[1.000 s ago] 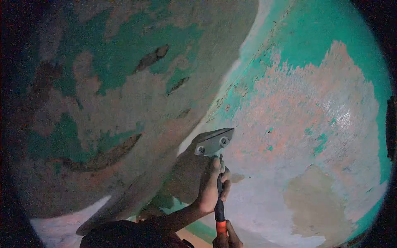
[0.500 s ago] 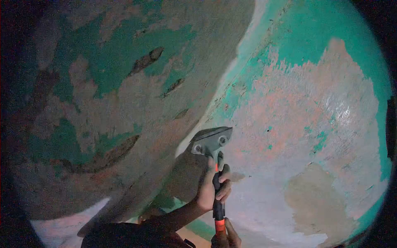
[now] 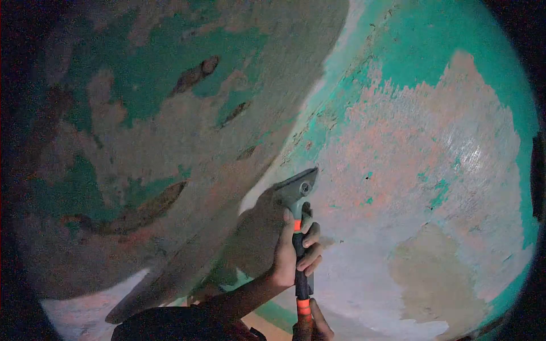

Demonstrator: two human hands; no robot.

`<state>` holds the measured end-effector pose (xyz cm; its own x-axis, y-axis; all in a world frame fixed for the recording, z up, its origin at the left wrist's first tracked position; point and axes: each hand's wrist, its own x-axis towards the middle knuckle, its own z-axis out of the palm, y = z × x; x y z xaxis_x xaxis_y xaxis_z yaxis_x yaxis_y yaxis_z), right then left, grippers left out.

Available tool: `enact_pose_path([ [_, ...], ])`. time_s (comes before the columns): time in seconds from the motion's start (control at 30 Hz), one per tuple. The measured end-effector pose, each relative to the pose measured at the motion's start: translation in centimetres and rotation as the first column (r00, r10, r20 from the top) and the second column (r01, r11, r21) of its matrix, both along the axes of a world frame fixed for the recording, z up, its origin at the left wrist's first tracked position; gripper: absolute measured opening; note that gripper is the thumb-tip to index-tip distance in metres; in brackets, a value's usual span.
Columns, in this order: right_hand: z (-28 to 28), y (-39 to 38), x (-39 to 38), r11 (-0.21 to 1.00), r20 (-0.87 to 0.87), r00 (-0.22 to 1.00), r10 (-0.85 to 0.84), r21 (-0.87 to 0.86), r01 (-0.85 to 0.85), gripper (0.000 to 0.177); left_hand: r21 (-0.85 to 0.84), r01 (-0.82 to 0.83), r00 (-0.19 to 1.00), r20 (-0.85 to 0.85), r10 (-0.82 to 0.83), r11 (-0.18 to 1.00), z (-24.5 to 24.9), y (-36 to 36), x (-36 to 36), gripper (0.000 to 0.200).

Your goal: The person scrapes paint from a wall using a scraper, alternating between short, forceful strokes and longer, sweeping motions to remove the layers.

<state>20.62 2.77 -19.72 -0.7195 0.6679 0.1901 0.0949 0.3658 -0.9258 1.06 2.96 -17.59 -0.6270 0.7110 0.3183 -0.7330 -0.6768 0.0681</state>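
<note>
On the scraper (image 3: 297, 192), hands (image 3: 291, 253) clamp (left uppermost).

Dim room, corner walls (image 3: 443, 170), peeling teal paint (image 3: 432, 45)

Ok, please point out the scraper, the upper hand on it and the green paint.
scraper (image 3: 294, 191), head view, on its metal blade
left hand (image 3: 283, 254), head view, on its back
green paint (image 3: 432, 40), head view, upper right patch
</note>
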Motion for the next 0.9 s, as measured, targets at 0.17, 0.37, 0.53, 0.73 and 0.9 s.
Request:
enact_pose_path([
  [0.17, 2.6, -0.7, 0.0, 0.993, 0.114, 0.993, 0.017, 0.114, -0.030, 0.035, 0.005, 0.017, 1.000, -0.006, -0.017, 1.000, 0.7, 0.0, 0.2, 0.049],
  [0.37, 0.9, 0.3, -0.2, 0.984, -0.214, 0.960, 0.177, 0.068, -0.166, 0.038, -0.097, -0.036, 0.999, -0.042, 0.032, 0.995, 2.4, -0.6, 0.1, 0.050],
  [0.53, 0.6, 0.4, 0.7, 0.999, -0.025, 0.999, 0.023, 0.041, -0.022, 0.039, -0.091, -0.018, 0.999, -0.029, 0.016, 0.996, 2.1, -0.2, 0.5, 0.051],
  [0.73, 3.9, -0.7, -0.1, 0.998, 0.000, 0.998, 0.058, 0.020, -0.058, 0.040, -0.084, -0.043, 0.999, -0.017, 0.042, 0.996, 2.1, -0.1, 0.4, 0.050],
  [0.9, 0.2, 2.0, 0.5, 0.995, -0.054, 0.995, 0.088, 0.041, -0.086, 0.040, -0.074, -0.072, 0.997, -0.030, 0.070, 0.995, 2.4, -0.2, 0.4, 0.047],
])
